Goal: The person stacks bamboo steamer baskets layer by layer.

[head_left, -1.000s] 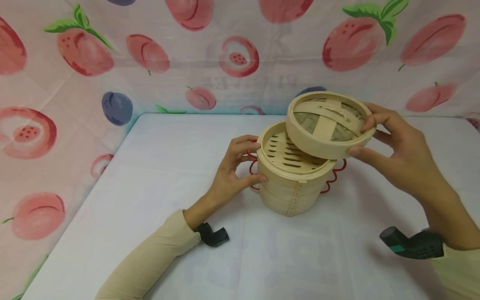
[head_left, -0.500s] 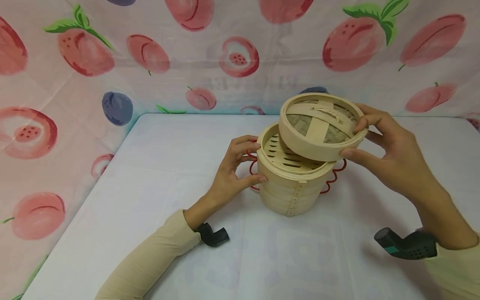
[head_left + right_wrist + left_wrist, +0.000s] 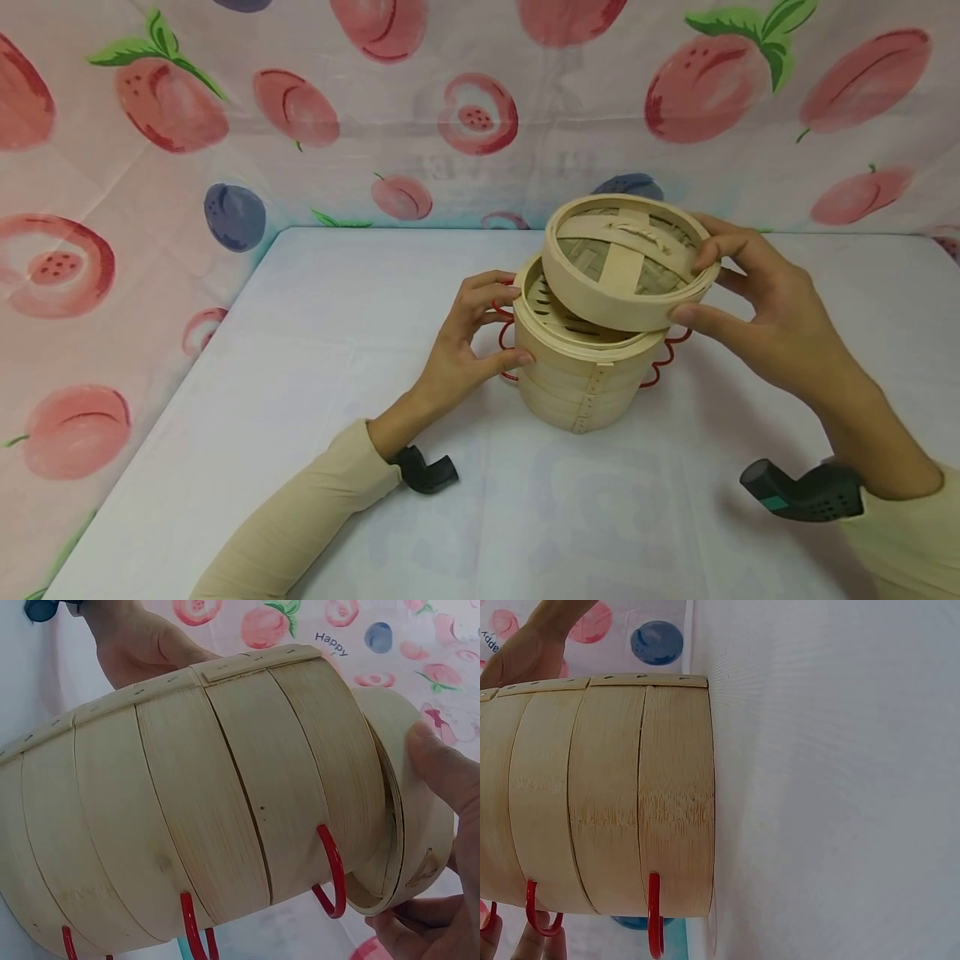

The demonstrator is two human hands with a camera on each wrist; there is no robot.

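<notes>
On the table stands a round bamboo steamer [image 3: 555, 392], its tiers stacked, with red loop handles [image 3: 337, 874] down its sides. My left hand [image 3: 471, 333] holds the stack at its upper left, thumb on the front wall and fingers by the red loops. My right hand [image 3: 780, 321] pinches the right edge of the bamboo lid [image 3: 626, 267], thumb below and fingers over the rim. Tilted, the lid lies across the back right of the top tier, its left part higher. A crescent of slotted base [image 3: 543, 296] shows at the left. In the right wrist view a gap shows under the lid.
A white cloth [image 3: 360, 333] covers the table. Behind and to the left hangs a fruit-print curtain [image 3: 450, 50]. Black wrist devices [image 3: 431, 473] sit on both forearms, the right one hanging low above the table at the right.
My right hand has brought the lid leftward and slightly down over the stack, so less of the slotted base shows. My left hand and the stack have stayed in place.
</notes>
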